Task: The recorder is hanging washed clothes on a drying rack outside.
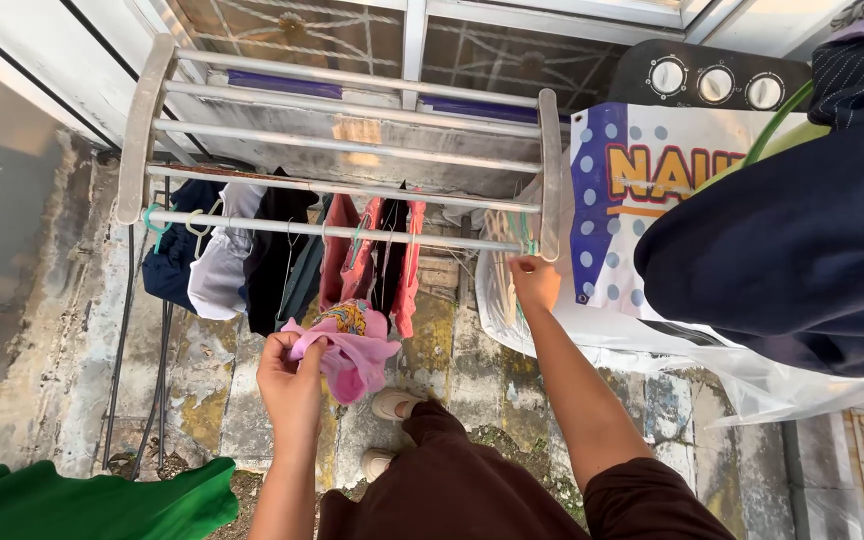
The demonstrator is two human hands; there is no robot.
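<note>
Several dark and red garments (pixel 282 255) already hung on the grey metal drying rack (pixel 352 225). My left hand (pixel 290 385) gripped a small pink cloth garment (pixel 352 350), unhung, below the rail; my right hand (pixel 535 280) pinched a green hanger (pixel 526 238) at the rack's end.

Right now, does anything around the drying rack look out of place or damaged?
Nothing is spilled or broken. The clothes crowd one rail of the rack, leaving its other rails bare. The floor is stained and patchy. The left hand holds a pink garment.
</note>
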